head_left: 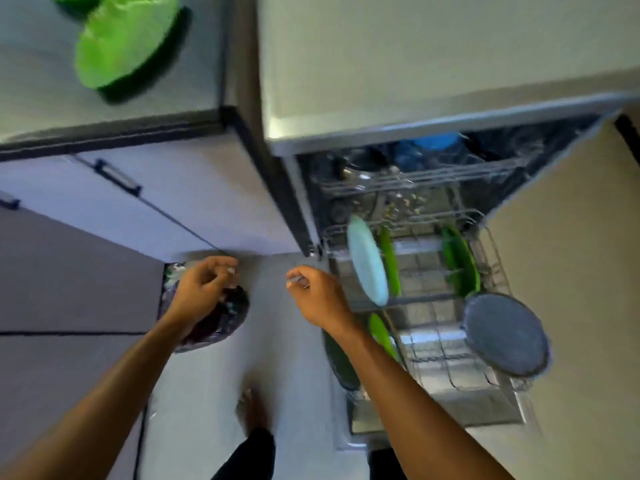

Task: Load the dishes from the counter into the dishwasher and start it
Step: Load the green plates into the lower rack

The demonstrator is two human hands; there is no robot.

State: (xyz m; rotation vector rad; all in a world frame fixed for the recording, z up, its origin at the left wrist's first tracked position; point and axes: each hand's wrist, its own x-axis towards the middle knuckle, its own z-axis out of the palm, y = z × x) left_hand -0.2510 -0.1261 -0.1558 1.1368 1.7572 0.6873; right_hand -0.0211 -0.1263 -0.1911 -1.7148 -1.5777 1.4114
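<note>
Soft, dim indoor light, heavy motion blur, wide-angle bending at edges.

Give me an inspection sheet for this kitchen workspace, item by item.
Surface: grey counter, bearing dishes.
Job's things: bright green dishes on counter; open dishwasher's pulled-out lower rack holds upright pale blue plate, green plates, round grey plate.
Clutter: dark patterned bundle on floor.
Hands: left hand and right hand hover, fingers loosely curled, holding nothing.
Cables: thin dark line on floor, possibly a cord.
Surroundings: pale cabinet drawers with dark handles.
</note>
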